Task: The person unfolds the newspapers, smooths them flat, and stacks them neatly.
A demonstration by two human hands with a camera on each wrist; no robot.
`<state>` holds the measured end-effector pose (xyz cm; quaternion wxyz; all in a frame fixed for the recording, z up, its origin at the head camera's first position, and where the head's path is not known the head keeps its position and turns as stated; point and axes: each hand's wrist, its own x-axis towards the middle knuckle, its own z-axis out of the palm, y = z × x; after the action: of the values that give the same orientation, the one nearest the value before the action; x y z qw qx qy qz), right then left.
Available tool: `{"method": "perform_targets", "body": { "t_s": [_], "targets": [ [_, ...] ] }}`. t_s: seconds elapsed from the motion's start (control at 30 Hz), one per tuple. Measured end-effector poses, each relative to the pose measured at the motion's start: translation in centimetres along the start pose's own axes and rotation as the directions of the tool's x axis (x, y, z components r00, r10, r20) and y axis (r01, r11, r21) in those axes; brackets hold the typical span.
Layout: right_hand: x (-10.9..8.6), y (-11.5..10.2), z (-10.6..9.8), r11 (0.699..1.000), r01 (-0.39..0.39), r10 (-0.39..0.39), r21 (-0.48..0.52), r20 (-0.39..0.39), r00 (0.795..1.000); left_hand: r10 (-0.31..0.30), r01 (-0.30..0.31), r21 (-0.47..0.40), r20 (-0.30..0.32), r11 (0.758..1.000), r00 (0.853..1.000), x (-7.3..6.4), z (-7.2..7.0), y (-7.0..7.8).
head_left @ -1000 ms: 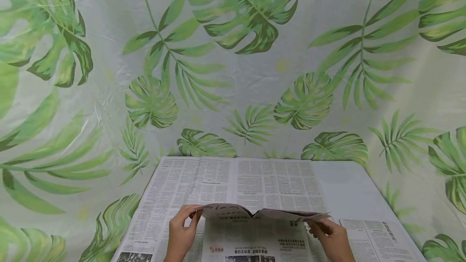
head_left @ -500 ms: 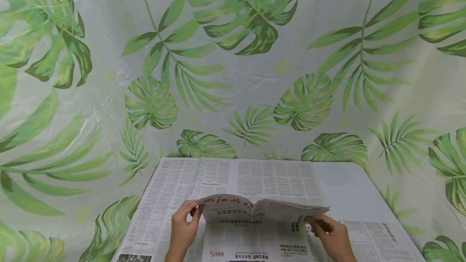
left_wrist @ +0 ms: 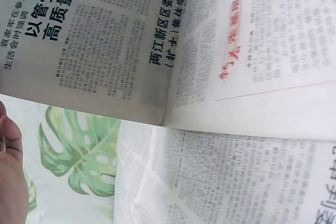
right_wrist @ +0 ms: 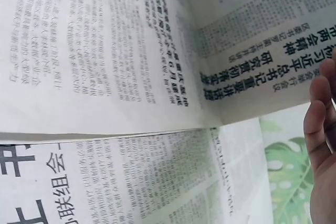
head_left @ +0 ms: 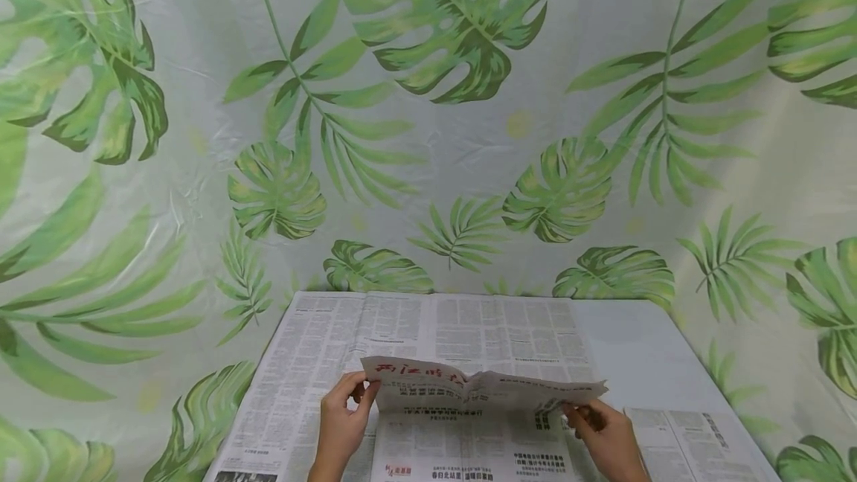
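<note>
Head view: left hand (head_left: 344, 415) and right hand (head_left: 605, 434), turned inward, pinch the newspaper (head_left: 469, 430) by its raised corners, between the table's (head_left: 632, 348) side edges. Left wrist: black headline (left_wrist: 62, 11) shows 高质量发. Right wrist: bold heading (right_wrist: 299, 43), 两会精神 legible.

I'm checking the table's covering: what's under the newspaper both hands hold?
Spread newspaper sheets show around and beneath the edges of the held newspaper; whatever lies under its middle is covered.

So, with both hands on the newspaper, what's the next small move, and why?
Probably lower the raised half away from the lower half: the left hand and right hand hold its side edges, and it stands tilted up, not flat.
</note>
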<state>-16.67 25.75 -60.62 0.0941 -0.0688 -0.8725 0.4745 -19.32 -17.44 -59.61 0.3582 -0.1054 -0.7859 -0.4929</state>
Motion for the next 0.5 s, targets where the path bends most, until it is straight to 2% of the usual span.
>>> {"method": "perform_targets", "body": {
  "t_s": [0.23,0.5],
  "targets": [
    [0.2,1.0,0.8,0.997,0.069,-0.068,0.024,-0.062,0.996,-0.012,0.012,0.017,0.027,1.0,1.0,-0.4,-0.1,-0.7],
    [0.5,2.1,1.8,0.998,-0.001,0.003,0.061,-0.043,0.999,-0.106,0.106,0.009,0.047,0.994,0.993,-1.7,0.3,-2.9]
  ]
}}
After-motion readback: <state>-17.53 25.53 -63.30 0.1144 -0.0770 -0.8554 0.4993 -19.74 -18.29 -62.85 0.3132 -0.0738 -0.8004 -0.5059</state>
